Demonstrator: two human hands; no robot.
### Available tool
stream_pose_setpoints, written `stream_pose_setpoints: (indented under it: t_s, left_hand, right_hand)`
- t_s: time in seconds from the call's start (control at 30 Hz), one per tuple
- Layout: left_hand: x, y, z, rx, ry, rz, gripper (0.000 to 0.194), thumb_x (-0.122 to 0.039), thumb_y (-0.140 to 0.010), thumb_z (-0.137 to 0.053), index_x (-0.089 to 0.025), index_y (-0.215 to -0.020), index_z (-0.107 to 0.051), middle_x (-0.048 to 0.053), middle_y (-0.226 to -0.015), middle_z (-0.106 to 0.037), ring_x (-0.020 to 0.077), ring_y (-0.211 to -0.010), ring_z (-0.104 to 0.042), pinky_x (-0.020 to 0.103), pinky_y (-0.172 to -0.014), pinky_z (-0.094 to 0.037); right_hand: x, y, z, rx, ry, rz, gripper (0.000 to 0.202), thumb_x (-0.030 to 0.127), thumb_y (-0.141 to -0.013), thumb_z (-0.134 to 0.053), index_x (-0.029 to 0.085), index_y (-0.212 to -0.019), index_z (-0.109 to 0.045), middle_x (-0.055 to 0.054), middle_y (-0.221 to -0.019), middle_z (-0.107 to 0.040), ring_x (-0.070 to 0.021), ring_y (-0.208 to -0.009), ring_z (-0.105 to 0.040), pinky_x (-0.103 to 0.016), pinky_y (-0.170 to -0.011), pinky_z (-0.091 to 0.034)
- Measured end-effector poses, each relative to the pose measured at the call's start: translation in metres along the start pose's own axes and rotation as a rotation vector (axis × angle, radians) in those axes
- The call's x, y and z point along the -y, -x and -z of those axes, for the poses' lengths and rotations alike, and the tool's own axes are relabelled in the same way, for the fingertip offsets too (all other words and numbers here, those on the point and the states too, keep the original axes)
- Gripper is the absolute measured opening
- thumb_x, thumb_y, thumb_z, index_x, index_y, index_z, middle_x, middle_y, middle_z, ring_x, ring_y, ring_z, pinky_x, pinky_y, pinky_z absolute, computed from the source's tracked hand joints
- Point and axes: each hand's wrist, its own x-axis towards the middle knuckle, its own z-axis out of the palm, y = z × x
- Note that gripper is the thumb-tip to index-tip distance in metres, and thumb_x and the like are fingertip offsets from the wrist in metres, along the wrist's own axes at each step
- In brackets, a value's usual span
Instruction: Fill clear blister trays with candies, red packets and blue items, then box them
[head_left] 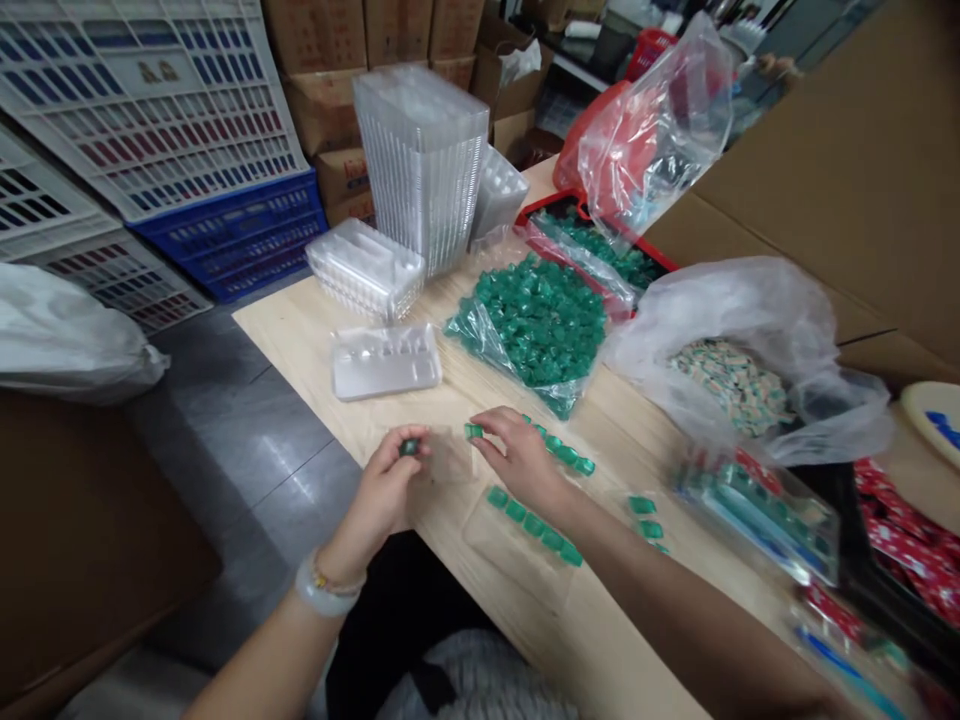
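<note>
My left hand [388,482] is closed over the near table edge, with a dark green translucent piece [409,447] between thumb and fingers. A second small green piece [473,431] is pinched in the fingertips of my right hand [517,455]. Between the hands lies a clear plastic tray [450,458], its outline faint. Nearer to me, a row of green pieces [534,525] sits along another clear tray [517,565]. Beyond my right wrist runs one more row of green pieces [568,455], partly hidden by the hand. A few others [645,528] lie farther right.
A bag of green pieces [536,320] lies open on the wooden table [300,330]. Stacked clear trays [420,170] stand behind a single tray [386,362]. At right are a bag of patterned pieces [731,385], a packed clear case [772,515] and a cardboard box [840,170].
</note>
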Motion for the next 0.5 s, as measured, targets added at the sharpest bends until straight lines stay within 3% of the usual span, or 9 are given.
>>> stream_pose_setpoints:
  t_s: [0.17, 0.3, 0.4, 0.5]
  left_hand:
    - [0.002, -0.009, 0.009, 0.101, 0.009, 0.038, 0.028, -0.020, -0.071, -0.052, -0.014, -0.099, -0.053, 0.007, -0.100, -0.058, 0.0146, -0.088, -0.055, 0.029, -0.081, -0.041]
    - [0.001, -0.009, 0.006, 0.122, 0.046, 0.082, 0.030, -0.027, -0.070, -0.058, -0.014, -0.096, -0.052, 0.008, -0.098, -0.061, 0.0160, -0.082, -0.059, 0.029, -0.074, -0.045]
    - [-0.001, -0.011, 0.004, 0.136, -0.024, 0.098, 0.026, -0.030, -0.071, -0.057, -0.013, -0.091, -0.053, 0.006, -0.082, -0.063, 0.0152, -0.068, -0.060, 0.029, -0.064, -0.046]
    - [-0.003, -0.014, 0.002, 0.127, -0.304, -0.089, 0.021, -0.027, -0.073, -0.055, -0.015, -0.090, -0.059, 0.006, -0.080, -0.063, 0.0167, -0.072, -0.058, 0.030, -0.069, -0.046]
  right_hand:
    - [-0.019, -0.020, -0.024, 0.148, 0.283, 0.141, 0.014, 0.017, -0.080, -0.049, 0.014, -0.088, -0.060, -0.009, -0.087, -0.058, -0.0203, -0.087, -0.048, -0.035, -0.078, -0.042]
    - [-0.015, -0.013, -0.019, 0.116, 0.289, 0.133, 0.022, 0.020, -0.080, -0.049, 0.014, -0.100, -0.058, -0.011, -0.095, -0.058, -0.0220, -0.092, -0.047, -0.038, -0.081, -0.041]
    - [-0.002, -0.011, -0.008, 0.066, 0.101, 0.100, 0.027, 0.020, -0.082, -0.047, 0.015, -0.107, -0.055, -0.011, -0.101, -0.057, -0.0201, -0.095, -0.048, -0.037, -0.083, -0.041]
    - [0.008, -0.014, -0.003, 0.148, -0.234, 0.025, 0.021, 0.018, -0.083, -0.044, 0.018, -0.098, -0.059, -0.005, -0.090, -0.060, -0.0132, -0.084, -0.055, -0.028, -0.075, -0.045]
